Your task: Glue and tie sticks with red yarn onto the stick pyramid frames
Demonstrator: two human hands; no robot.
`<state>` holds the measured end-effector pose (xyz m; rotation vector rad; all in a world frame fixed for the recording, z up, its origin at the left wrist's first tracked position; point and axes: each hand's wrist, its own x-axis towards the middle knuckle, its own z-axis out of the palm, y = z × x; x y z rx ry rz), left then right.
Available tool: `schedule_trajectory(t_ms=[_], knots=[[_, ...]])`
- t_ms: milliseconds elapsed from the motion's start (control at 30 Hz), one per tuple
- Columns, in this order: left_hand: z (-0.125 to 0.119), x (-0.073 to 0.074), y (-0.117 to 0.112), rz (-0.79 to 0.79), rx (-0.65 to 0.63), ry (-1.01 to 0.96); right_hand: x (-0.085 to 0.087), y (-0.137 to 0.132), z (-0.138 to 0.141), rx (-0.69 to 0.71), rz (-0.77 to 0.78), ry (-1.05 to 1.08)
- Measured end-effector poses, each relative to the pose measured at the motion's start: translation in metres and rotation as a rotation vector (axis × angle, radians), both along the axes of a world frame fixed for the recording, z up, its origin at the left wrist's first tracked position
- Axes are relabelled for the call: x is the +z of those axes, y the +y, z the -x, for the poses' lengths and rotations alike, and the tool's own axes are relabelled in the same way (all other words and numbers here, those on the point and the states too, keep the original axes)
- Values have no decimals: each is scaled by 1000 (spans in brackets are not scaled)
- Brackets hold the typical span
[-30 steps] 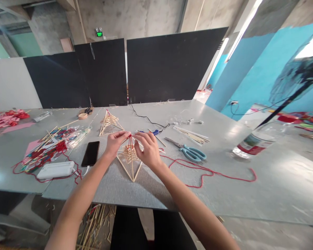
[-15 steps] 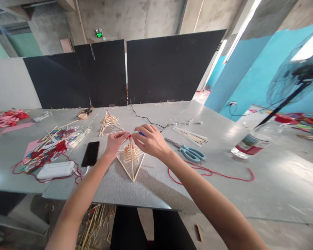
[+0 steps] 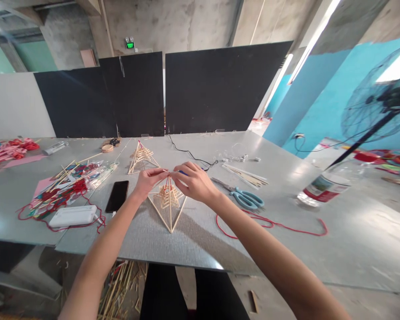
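Observation:
A small pyramid of thin wooden sticks [image 3: 169, 205] stands on the grey table [image 3: 200, 231] in front of me. My left hand [image 3: 148, 181] pinches its tip from the left. From the right, my right hand [image 3: 192, 181] pinches the same tip, fingers closed on a red string [image 3: 273, 224] wound at the apex. The string trails right across the table. A second stick pyramid [image 3: 140, 156] stands farther back.
Blue-handled scissors [image 3: 245, 197] lie right of my hands. A black phone [image 3: 117, 196] and a white power bank [image 3: 74, 217] lie left. Red yarn and sticks in a heap [image 3: 62, 186] lie far left. A plastic bottle [image 3: 326, 184] lies on the right, a fan [image 3: 380, 111] behind it.
My right hand has risen from the pyramid's side to its tip, drawing the red string in closer. The left hand has stayed at the tip.

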<state>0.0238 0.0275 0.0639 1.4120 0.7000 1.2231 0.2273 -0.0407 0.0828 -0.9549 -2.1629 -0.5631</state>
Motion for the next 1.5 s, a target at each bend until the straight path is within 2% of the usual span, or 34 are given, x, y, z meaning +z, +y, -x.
schedule_trajectory(t_ms=[267,400,500,633,900,1200,1500], knots=[[5,-4,8,-23,-8,24,-13,-3,-2,35,88,172],[6,-1,7,-62,-40,45,-32,-4,1,-36,210,367],[7,-1,8,-97,-46,62,-48,-2,7,-22,300,459],[7,-2,9,-122,-29,76,-61,4,14,6,285,544],[4,-2,8,-261,30,106,-60,4,16,95,251,579],[1,10,0,-84,-26,46,-59,3,17,103,184,589],[2,11,-2,-38,7,61,-61,4,15,54,163,585]])
